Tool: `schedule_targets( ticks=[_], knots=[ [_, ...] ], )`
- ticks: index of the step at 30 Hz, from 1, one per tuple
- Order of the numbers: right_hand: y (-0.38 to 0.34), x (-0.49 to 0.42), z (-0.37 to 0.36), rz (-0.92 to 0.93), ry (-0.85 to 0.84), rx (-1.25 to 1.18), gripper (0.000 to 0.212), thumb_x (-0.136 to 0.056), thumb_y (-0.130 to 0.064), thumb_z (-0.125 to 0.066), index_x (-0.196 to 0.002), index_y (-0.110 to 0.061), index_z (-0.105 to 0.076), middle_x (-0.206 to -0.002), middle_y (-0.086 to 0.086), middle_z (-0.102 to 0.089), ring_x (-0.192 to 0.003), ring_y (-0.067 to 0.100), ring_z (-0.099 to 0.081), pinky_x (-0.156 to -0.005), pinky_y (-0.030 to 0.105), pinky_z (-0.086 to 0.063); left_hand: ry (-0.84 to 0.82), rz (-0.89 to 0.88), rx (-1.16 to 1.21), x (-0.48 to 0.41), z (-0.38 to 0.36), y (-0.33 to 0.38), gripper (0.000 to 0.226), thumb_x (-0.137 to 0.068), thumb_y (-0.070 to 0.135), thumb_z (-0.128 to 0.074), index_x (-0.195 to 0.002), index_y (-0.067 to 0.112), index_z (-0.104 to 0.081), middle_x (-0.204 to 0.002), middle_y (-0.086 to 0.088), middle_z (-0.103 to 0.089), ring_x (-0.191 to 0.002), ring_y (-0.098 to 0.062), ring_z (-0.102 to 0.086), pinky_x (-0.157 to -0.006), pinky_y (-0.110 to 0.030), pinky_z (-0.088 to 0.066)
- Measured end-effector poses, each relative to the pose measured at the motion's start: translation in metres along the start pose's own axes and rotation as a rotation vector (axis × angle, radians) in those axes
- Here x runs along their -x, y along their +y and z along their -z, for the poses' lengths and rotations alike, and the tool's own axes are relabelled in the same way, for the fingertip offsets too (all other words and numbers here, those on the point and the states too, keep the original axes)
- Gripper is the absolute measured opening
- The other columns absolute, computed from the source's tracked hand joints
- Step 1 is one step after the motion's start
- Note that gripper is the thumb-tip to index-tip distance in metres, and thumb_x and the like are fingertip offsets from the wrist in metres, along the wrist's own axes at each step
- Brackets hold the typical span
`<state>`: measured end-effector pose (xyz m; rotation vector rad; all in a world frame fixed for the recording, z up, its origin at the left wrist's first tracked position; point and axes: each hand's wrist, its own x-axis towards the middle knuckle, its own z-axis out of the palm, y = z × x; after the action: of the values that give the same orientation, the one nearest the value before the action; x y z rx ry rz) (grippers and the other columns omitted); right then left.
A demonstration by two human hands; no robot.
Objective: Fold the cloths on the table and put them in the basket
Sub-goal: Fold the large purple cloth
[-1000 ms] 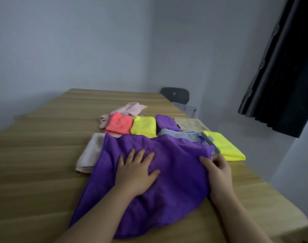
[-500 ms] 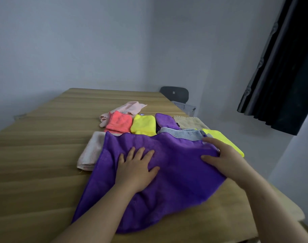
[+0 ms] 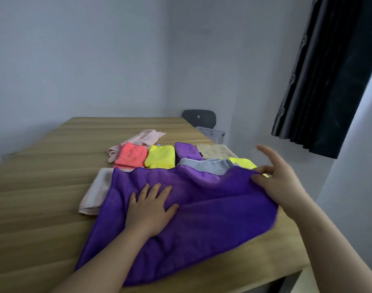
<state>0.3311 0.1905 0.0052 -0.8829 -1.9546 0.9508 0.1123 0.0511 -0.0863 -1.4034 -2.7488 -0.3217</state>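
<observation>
A large purple cloth [image 3: 202, 218] lies spread on the near part of the wooden table [image 3: 43, 197]. My left hand [image 3: 149, 210] presses flat on its left half, fingers straight. My right hand [image 3: 276, 182] pinches the cloth's far right corner between thumb and fingers and holds it lifted off the table, with the index finger sticking up. Behind it lie folded cloths: coral [image 3: 131, 155], yellow [image 3: 159, 156], small purple [image 3: 187, 150], beige [image 3: 214, 151], grey [image 3: 204, 166] and another yellow [image 3: 243, 162]. The pale plastic basket [image 3: 212, 133] stands past the table's far right edge.
A pale pink cloth [image 3: 138, 138] lies crumpled behind the coral one, and another pinkish cloth [image 3: 96, 191] sticks out from under the purple cloth's left edge. A dark chair back [image 3: 198, 118] stands by the basket. A black curtain [image 3: 329, 70] hangs at the right.
My right hand has moved from the cloth's right edge up to its far right corner and raised it off the table. My left hand has stayed flat on the cloth.
</observation>
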Motion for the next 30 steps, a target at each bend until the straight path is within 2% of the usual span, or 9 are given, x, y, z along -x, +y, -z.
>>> schedule_targets(
  ticks=[3, 5, 7, 9, 13, 18, 22, 26, 30],
  knots=[
    [0.006, -0.008, 0.014, -0.02, 0.149, 0.178, 0.052, -0.084, -0.012, -0.061, -0.128, -0.037, -0.049, -0.098, 0.001, -0.068, -0.093, 0.024, -0.06, -0.08, 0.038, -0.051, -0.003, 0.001, 0.013, 0.0, 0.001, 0.003, 0.059, -0.093, 0.062, -0.022, -0.147, 0.041, -0.011, -0.158, 0.01, -0.007, -0.146, -0.019, -0.002, -0.116, -0.047, -0.006],
    [0.023, -0.016, 0.016, -0.168, -0.056, 0.608, 0.042, -0.082, -0.028, -0.063, -0.123, -0.033, -0.055, -0.119, 0.003, -0.062, -0.108, 0.026, -0.056, -0.092, 0.036, -0.047, -0.004, 0.004, 0.014, 0.001, 0.001, 0.003, 0.059, -0.093, 0.062, -0.023, -0.147, 0.041, -0.01, -0.158, 0.01, -0.006, -0.146, -0.018, -0.002, -0.116, -0.047, -0.006],
    [0.044, -0.013, 0.007, -0.306, -0.334, 0.849, 0.043, -0.081, -0.043, -0.061, -0.123, -0.033, -0.056, -0.126, 0.0, -0.056, -0.111, 0.023, -0.054, -0.095, 0.035, -0.045, -0.002, 0.006, 0.01, 0.002, 0.001, 0.004, 0.059, -0.093, 0.062, -0.024, -0.147, 0.042, -0.01, -0.158, 0.011, -0.005, -0.146, -0.018, -0.001, -0.115, -0.047, -0.006],
    [0.06, -0.009, -0.002, -0.389, -0.401, 0.845, 0.051, -0.079, -0.05, -0.06, -0.125, -0.03, -0.052, -0.118, -0.001, -0.057, -0.105, 0.021, -0.056, -0.09, 0.033, -0.046, 0.007, 0.005, 0.009, 0.001, 0.001, 0.005, 0.06, -0.093, 0.062, -0.025, -0.147, 0.042, -0.009, -0.158, 0.011, -0.005, -0.146, -0.018, -0.001, -0.116, -0.047, -0.005],
    [0.063, -0.013, -0.014, -0.395, -0.13, 0.576, 0.046, -0.085, -0.048, -0.055, -0.121, -0.02, -0.054, -0.112, 0.007, -0.06, -0.103, 0.027, -0.057, -0.084, 0.032, -0.045, 0.012, -0.004, 0.019, 0.001, 0.002, 0.005, 0.061, -0.092, 0.062, -0.026, -0.147, 0.042, -0.009, -0.158, 0.01, -0.004, -0.146, -0.018, 0.0, -0.116, -0.047, -0.005],
    [0.044, -0.033, -0.04, -0.194, 0.108, 0.422, 0.02, -0.091, -0.033, -0.048, -0.096, -0.017, -0.059, -0.095, 0.007, -0.063, -0.085, 0.027, -0.053, -0.07, 0.031, -0.038, -0.002, -0.014, 0.003, -0.001, 0.002, 0.003, 0.061, -0.093, 0.062, -0.024, -0.147, 0.042, -0.006, -0.158, 0.01, -0.002, -0.146, -0.019, 0.002, -0.116, -0.047, -0.004],
    [0.043, -0.063, -0.065, -0.26, -0.028, 0.507, 0.026, -0.088, -0.037, -0.05, -0.095, -0.013, -0.057, -0.088, 0.006, -0.059, -0.082, 0.027, -0.053, -0.068, 0.03, -0.038, -0.01, -0.024, 0.016, -0.003, 0.002, 0.003, 0.061, -0.092, 0.062, -0.025, -0.147, 0.042, -0.006, -0.158, 0.011, -0.002, -0.146, -0.019, 0.002, -0.115, -0.048, -0.003],
    [0.046, -0.078, -0.085, -0.296, -0.113, 0.494, 0.022, -0.085, -0.021, -0.055, -0.069, -0.015, -0.041, -0.07, 0.002, -0.048, -0.081, 0.027, -0.049, -0.068, 0.029, -0.035, -0.006, -0.025, 0.024, -0.004, 0.002, 0.001, 0.061, -0.092, 0.062, -0.027, -0.147, 0.043, -0.007, -0.158, 0.012, -0.002, -0.146, -0.018, 0.002, -0.115, -0.048, -0.003],
    [0.044, -0.09, -0.087, -0.282, -0.162, 0.613, 0.016, -0.086, -0.019, -0.056, -0.082, -0.003, -0.058, -0.081, 0.012, -0.053, -0.078, 0.027, -0.048, -0.065, 0.026, -0.035, -0.016, -0.039, 0.016, -0.006, 0.001, -0.002, 0.062, -0.092, 0.062, -0.028, -0.147, 0.042, -0.008, -0.158, 0.01, -0.003, -0.146, -0.02, 0.001, -0.115, -0.049, -0.004]
  ],
)
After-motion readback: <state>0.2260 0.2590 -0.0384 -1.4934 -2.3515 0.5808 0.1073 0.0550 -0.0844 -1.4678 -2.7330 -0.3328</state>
